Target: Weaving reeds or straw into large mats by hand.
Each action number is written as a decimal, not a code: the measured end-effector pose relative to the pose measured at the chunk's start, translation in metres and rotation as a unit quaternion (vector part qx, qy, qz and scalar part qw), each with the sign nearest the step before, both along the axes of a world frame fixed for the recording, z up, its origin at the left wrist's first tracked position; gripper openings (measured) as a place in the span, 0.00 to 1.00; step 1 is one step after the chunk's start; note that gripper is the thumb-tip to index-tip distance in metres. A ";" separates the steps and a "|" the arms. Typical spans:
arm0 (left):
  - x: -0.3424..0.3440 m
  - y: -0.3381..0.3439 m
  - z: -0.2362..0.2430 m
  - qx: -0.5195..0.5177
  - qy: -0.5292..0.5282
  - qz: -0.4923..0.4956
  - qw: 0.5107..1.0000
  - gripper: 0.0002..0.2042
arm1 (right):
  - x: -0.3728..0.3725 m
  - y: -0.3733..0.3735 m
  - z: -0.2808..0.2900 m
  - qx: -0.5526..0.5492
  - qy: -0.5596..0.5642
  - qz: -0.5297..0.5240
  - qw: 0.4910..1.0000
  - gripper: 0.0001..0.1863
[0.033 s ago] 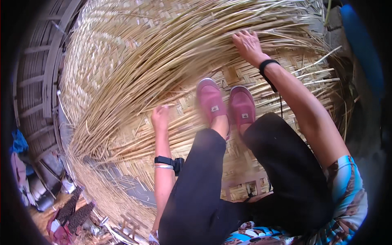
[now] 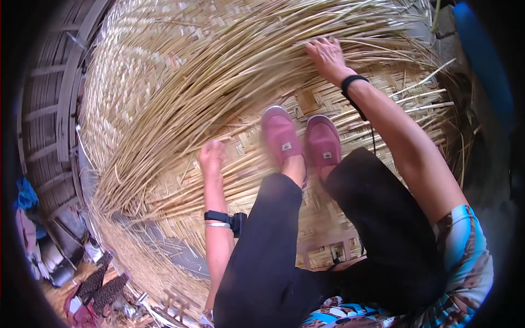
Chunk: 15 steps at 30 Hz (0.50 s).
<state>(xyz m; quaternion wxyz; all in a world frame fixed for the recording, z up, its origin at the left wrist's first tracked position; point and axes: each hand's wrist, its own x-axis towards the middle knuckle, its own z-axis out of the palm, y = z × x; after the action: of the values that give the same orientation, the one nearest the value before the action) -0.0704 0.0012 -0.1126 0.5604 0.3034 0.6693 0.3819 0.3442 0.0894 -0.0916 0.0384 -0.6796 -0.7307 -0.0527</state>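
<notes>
Woven mat [image 2: 117,95]: bears dry stalks [image 2: 202,98], eleven o'clock.
Right hand [image 2: 326,57]: one o'clock, laid on stalks; grip unclear.
Left hand [image 2: 211,157]: nine o'clock, near stalks; cannot tell whether gripping.
Hands: well apart.

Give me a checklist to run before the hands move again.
1. Right hand on the long, curved bundle of pale-yellow straw stalks: ok.
2. Left hand gripping stalks: cannot tell; its fingers are blurred.
3. Pink fabric slip-on shoes off the curved bundle: ok, toes stop short of it.
4. Woven, straw-coloured mat free of loose stalks around the shoes: not ok, straight pale stalks lie to both sides.
5. Black strap wristbands worn on both wrists: ok.
</notes>
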 end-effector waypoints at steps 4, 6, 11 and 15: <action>-0.011 0.012 0.007 0.012 -0.207 0.079 0.975 0.33 | -0.010 0.010 0.005 -0.035 0.019 -0.052 0.998 0.12; -0.008 0.009 0.003 0.017 -0.212 0.048 0.976 0.42 | -0.008 0.005 0.004 -0.038 0.024 -0.059 0.997 0.12; -0.020 0.002 -0.010 0.042 -0.234 0.058 0.970 0.39 | -0.011 -0.036 0.013 0.077 0.103 0.030 0.991 0.11; -0.025 0.000 -0.014 0.020 -0.225 0.056 0.972 0.32 | -0.007 -0.057 0.021 0.104 0.135 0.109 0.979 0.14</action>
<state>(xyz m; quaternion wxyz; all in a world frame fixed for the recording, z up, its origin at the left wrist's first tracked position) -0.0957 0.0015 -0.1271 0.6685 0.1823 0.5342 0.4843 0.3371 0.0328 -0.0707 0.2121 -0.5892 -0.7790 -0.0317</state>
